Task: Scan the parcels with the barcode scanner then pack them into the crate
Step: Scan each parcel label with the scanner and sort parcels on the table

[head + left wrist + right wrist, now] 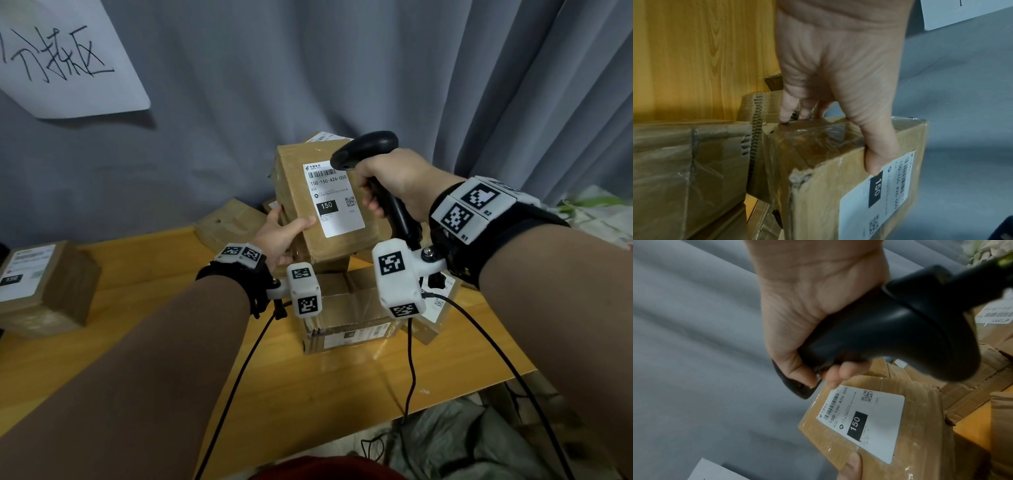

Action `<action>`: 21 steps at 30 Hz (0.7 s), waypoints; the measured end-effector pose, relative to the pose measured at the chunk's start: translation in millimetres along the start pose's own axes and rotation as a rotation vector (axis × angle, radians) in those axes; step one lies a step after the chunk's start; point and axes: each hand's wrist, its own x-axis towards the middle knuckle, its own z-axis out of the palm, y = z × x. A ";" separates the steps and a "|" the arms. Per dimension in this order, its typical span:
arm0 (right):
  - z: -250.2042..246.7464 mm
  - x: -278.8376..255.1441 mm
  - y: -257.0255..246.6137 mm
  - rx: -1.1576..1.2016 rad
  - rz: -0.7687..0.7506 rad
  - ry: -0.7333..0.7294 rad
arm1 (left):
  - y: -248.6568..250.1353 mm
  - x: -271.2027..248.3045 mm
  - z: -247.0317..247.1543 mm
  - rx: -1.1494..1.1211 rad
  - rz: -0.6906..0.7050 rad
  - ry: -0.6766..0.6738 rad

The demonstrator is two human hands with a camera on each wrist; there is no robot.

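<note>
So the left hand (pixel 274 236) has the parcel (pixel 322 209) held up off the table (pixel 144 308), tilted with the label (pixel 334 198) facing the camera. Thumb lies across the labelled face just left of the label's lower edge, and the left wrist view shows the other fingers (pixel 789 110) curled round the taped back edge, so it's a proper clamp across the box. The label reads 150-150-A26-050 with a black "150" block.

The right hand (pixel 394 185) is wrapped round the handle of the black barcode scanner (pixel 366 150), fingers closed tight on the grip. The scanner's head sits just above the top right corner of the label, right by the barcode, pointing down-left at it. Can't tell if it touches the box.

Around it: a pile of other cardboard boxes (pixel 349 318) on the table directly under the held parcel, one more labelled box (pixel 44 284) off to the far left. Grey curtain (pixel 308 68) behind everything, with a white handwritten sign (pixel 65 58) hung on it. Black cables (pixel 411 370) trail from the wrist rigs over the table edge.
</note>
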 end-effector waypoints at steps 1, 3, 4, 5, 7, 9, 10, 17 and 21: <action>0.3 0.0 0.2 0.012 -0.003 -0.016 | -0.4 0.6 -0.2 0.003 -0.002 0.002; 1.9 1.4 2.1 0.061 -0.034 -0.015 | -1.7 1.4 -0.7 0.006 -0.002 0.007; 3.5 2.6 3.4 0.085 -0.055 0.006 | -1.3 -0.2 -0.5 0.010 -0.001 0.014; 5.0 4.3 5.3 0.094 -0.080 0.030 | -0.7 -3.3 -0.4 0.016 0.004 0.020; 9.4 8.2 9.9 0.065 -0.139 0.073 | -0.1 -8.1 -3.2 0.015 0.027 0.049; 15.9 12.5 14.7 0.058 -0.187 0.109 | -1.5 -8.9 -11.2 -0.040 0.032 0.087; 20.9 15.1 17.4 0.080 -0.198 0.123 | -3.3 -8.2 -18.9 -0.075 0.040 0.105; 99.2 27.3 18.6 0.157 -0.166 -0.002 | -13.1 -22.7 -124.4 -0.178 0.096 0.271; 178.4 26.2 5.0 0.103 -0.152 -0.133 | -30.0 -40.7 -210.3 -0.135 0.064 0.367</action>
